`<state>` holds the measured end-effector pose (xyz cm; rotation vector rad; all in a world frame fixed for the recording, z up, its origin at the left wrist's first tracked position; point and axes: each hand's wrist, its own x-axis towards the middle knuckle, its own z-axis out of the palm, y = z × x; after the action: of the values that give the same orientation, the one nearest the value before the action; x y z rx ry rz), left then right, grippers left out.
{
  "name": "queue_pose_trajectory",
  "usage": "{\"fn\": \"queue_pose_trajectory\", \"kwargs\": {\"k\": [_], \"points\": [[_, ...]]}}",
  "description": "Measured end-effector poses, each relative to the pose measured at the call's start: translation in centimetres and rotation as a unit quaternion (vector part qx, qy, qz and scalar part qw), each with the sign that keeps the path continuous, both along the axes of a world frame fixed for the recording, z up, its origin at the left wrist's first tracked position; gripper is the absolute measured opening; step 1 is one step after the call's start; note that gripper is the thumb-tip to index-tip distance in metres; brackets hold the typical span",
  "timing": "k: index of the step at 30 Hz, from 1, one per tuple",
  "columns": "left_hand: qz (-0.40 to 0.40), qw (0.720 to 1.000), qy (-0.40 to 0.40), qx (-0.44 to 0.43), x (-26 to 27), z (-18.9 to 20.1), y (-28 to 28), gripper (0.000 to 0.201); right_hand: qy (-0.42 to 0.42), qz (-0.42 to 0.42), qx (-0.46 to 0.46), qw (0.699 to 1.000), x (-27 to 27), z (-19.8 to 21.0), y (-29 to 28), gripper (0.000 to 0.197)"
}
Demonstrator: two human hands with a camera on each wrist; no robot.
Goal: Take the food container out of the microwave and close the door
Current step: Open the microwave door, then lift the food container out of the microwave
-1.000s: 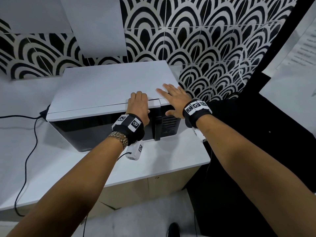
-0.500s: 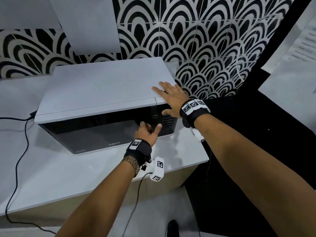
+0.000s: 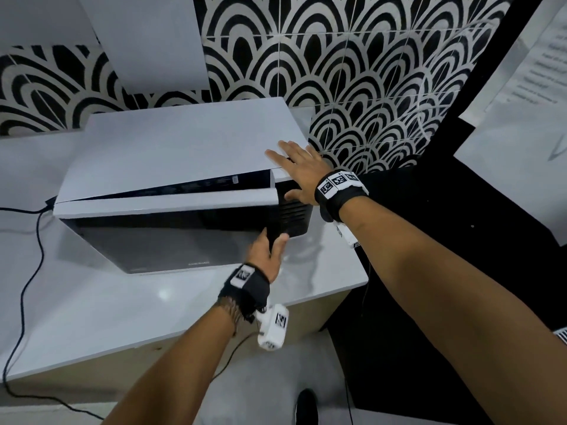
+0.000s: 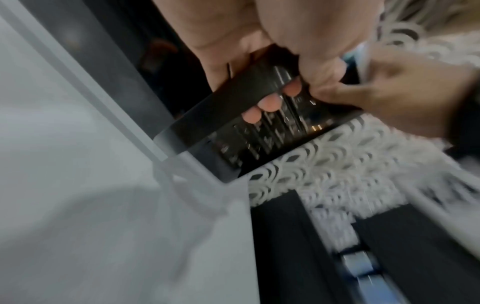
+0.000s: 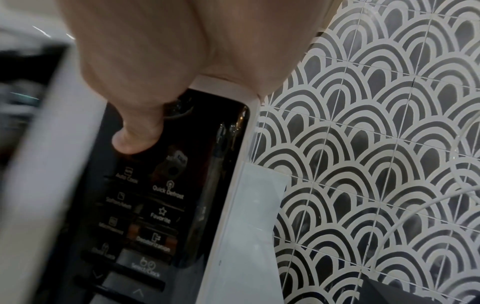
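Note:
A white microwave (image 3: 184, 148) with a dark glass door (image 3: 159, 243) stands on a white counter (image 3: 122, 308). The door is ajar, with a narrow gap along its top edge. My left hand (image 3: 270, 248) grips the black vertical door handle (image 3: 274, 227); in the left wrist view its fingers (image 4: 270, 102) curl round the handle (image 4: 228, 102). My right hand (image 3: 299, 170) lies flat on the microwave's top right corner, and its thumb (image 5: 135, 142) presses the black control panel (image 5: 168, 195). The food container is hidden.
A black-and-white scalloped tile wall (image 3: 352, 72) rises behind the microwave. A black power cord (image 3: 30, 271) trails over the counter's left side and down its front. The counter ends just right of the microwave, beside a dark surface (image 3: 460, 271). White sheets (image 3: 521, 118) hang at right.
My left hand dropped from the microwave's top front edge to the door handle and took hold of it. The door has swung slightly open. My right hand stayed on the top corner.

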<state>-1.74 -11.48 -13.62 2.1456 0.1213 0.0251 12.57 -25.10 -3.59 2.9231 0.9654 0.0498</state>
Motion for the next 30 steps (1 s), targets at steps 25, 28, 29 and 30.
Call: {"fn": "queue_pose_trajectory", "kwargs": {"k": [25,28,29,30], "points": [[-0.004,0.994,0.062,-0.087,-24.0,-2.3,10.3,0.036,-0.053,-0.079,0.054,0.994,-4.3,-1.3,4.8,0.106],[-0.006,0.993,0.085,-0.078,-25.3,-1.4,11.5,0.039,-0.092,-0.008,0.091,0.992,-6.6,-2.1,7.7,0.097],[-0.004,0.992,0.098,-0.083,-25.9,-1.3,12.1,0.040,-0.110,0.017,0.107,0.988,-7.4,-2.6,8.8,0.093],[-0.003,0.990,0.106,-0.088,-26.4,-1.1,12.4,0.039,-0.122,0.040,0.124,0.984,-8.3,-3.2,9.9,0.089]]}}
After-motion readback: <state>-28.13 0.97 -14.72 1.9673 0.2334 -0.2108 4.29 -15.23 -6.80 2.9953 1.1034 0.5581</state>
